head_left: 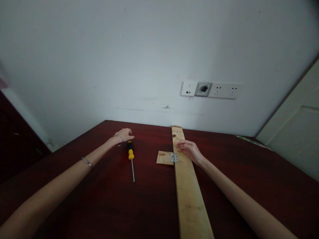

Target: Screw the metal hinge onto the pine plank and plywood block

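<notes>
A long pale wooden plank (pixel 189 192) lies on the dark red table (pixel 99 199), running from near me to the far edge. A small metal hinge (pixel 173 157) joins its left edge to a small wooden piece (pixel 163 157). My right hand (pixel 188 149) rests flat on the plank just beyond the hinge, fingers stretched out. A screwdriver (pixel 131 159) with a yellow and black handle lies left of the small piece, its shaft pointing toward me. My left hand (pixel 124 134) rests on the table just beyond the screwdriver's handle, fingers loosely curled and holding nothing that I can see.
The table stands against a white wall with a row of sockets (pixel 211 90) above its far edge. A dark cabinet (pixel 15 139) stands to the left, and a pale door (pixel 296 129) to the right.
</notes>
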### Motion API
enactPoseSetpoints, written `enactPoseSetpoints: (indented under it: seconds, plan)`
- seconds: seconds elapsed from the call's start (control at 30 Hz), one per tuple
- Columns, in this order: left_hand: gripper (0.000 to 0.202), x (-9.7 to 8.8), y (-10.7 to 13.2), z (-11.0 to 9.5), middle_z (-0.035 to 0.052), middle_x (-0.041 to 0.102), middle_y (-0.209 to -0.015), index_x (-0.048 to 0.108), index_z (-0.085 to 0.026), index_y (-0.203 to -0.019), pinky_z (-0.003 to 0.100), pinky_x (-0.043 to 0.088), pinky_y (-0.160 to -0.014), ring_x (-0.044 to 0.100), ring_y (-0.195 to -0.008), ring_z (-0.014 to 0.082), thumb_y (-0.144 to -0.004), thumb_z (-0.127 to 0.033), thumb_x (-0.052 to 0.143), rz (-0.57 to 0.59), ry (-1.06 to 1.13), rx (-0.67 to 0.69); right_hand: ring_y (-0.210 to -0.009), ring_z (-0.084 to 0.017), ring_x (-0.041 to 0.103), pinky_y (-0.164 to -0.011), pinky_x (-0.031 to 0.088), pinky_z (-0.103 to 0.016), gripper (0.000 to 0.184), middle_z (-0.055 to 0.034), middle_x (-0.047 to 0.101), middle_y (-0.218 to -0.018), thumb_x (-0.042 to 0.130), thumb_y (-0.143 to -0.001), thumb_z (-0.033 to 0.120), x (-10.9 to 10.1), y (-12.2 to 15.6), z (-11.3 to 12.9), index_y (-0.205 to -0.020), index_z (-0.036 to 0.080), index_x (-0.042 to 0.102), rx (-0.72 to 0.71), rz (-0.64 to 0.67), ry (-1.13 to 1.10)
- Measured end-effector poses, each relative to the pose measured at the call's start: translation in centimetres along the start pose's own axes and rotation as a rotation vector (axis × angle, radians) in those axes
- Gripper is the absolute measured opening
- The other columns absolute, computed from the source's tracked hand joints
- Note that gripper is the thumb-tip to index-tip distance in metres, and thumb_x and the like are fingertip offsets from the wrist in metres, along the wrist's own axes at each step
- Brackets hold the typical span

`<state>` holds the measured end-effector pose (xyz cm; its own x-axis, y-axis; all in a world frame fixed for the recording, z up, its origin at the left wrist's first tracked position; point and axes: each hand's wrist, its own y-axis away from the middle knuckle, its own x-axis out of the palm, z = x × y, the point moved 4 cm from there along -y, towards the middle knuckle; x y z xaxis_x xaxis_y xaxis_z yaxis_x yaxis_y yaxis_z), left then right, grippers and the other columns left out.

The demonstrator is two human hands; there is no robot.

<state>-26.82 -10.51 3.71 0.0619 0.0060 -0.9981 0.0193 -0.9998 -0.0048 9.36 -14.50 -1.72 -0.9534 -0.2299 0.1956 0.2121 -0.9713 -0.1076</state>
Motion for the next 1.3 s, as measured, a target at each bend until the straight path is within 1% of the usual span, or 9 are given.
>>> enactPoseSetpoints:
  seconds: [0.1,0.23,0.37,0.47,0.6,0.8,0.97,1.13,1.3]
  plan:
    - [0.049,0.6,0.4,1.6,0.0123,0.062,-0.113,0.058,-0.017,-0.107,0.03,0.046,-0.076,0.059,-0.102,0.0269,-0.074,-0.053,0.053,0.017,-0.002,-0.084,-0.074,-0.016,0.059,-0.067,0.047,-0.028,0.015,-0.005,0.067,-0.079,0.07,-0.058,0.022,0.3,0.1,0.6,-0.071,0.017,0.071,0.023,-0.002,0.032]
    - [0.053,1.1,0.8,2.0,0.0143,0.064,-0.11,0.061,-0.015,-0.101,0.03,0.048,-0.074,0.061,-0.098,0.0283,-0.071,-0.059,0.054,0.046,0.01,-0.146,-0.074,-0.016,0.059,-0.064,0.047,-0.027,0.014,-0.0045,0.066,-0.077,0.07,-0.058,0.022,0.9,0.1,1.5,-0.071,0.017,0.071,0.022,0.002,0.084]
    - [0.055,1.6,1.0,1.7,0.0135,0.068,-0.092,0.062,-0.013,-0.095,0.028,0.05,-0.058,0.066,-0.074,0.0235,-0.074,-0.062,0.05,0.112,0.088,-0.171,-0.075,-0.017,0.058,-0.064,0.046,-0.028,0.015,-0.0048,0.066,-0.076,0.069,-0.058,0.023,1.4,0.5,2.4,-0.071,0.017,0.072,0.002,0.012,0.133]
    - [0.055,2.2,1.2,1.1,0.0119,0.067,-0.077,0.063,-0.011,-0.085,0.026,0.048,-0.047,0.062,-0.054,0.0184,-0.076,-0.062,0.047,0.207,0.195,-0.175,-0.076,-0.017,0.059,-0.064,0.046,-0.027,0.015,-0.005,0.067,-0.078,0.069,-0.059,0.024,1.7,0.9,2.9,-0.072,0.017,0.072,-0.009,0.016,0.158]
    - [0.047,2.5,1.5,0.2,0.0107,0.065,-0.067,0.063,-0.01,-0.074,0.025,0.046,-0.043,0.056,-0.043,0.0143,-0.075,-0.056,0.054,0.233,0.211,-0.151,-0.076,-0.017,0.059,-0.065,0.046,-0.027,0.016,-0.0045,0.066,-0.078,0.067,-0.06,0.025,1.8,1.4,3.3,-0.073,0.017,0.071,-0.033,0.026,0.184]
    - [0.035,2.8,2.2,-0.8,0.0106,0.064,-0.064,0.063,-0.007,-0.089,0.023,0.046,-0.041,0.055,-0.04,0.0141,-0.08,-0.039,0.054,0.205,0.221,-0.141,-0.073,-0.016,0.059,-0.063,0.045,-0.027,0.015,-0.0041,0.066,-0.075,0.066,-0.062,0.025,2.0,1.8,3.6,-0.073,0.017,0.071,-0.043,0.041,0.2]
    - [0.032,3.0,2.4,-1.3,0.0119,0.065,-0.064,0.063,-0.006,-0.087,0.02,0.047,-0.043,0.06,-0.045,0.0149,-0.084,-0.034,0.05,0.188,0.247,-0.135,-0.075,-0.017,0.059,-0.064,0.045,-0.027,0.016,-0.0053,0.066,-0.079,0.065,-0.063,0.026,1.7,1.8,3.7,-0.075,0.016,0.071,-0.056,0.03,0.19]
    - [0.029,1.7,2.7,-2.0,0.0102,0.067,-0.067,0.064,-0.009,-0.088,0.019,0.045,-0.045,0.062,-0.048,0.0145,-0.083,-0.035,0.052,0.132,0.257,-0.099,-0.075,-0.017,0.06,-0.063,0.046,-0.027,0.015,-0.0054,0.066,-0.079,0.067,-0.063,0.027,1.5,1.6,4.0,-0.073,0.016,0.07,-0.054,-0.007,0.169]
    - [0.032,-1.8,2.6,-4.2,0.0086,0.068,-0.074,0.063,-0.011,-0.09,0.017,0.043,-0.044,0.061,-0.049,0.0119,-0.085,-0.039,0.049,0.061,0.287,-0.003,-0.071,-0.015,0.06,-0.061,0.045,-0.026,0.016,-0.003,0.066,-0.073,0.07,-0.063,0.029,3.1,1.8,5.6,-0.074,0.018,0.07,-0.064,0.0,0.177]
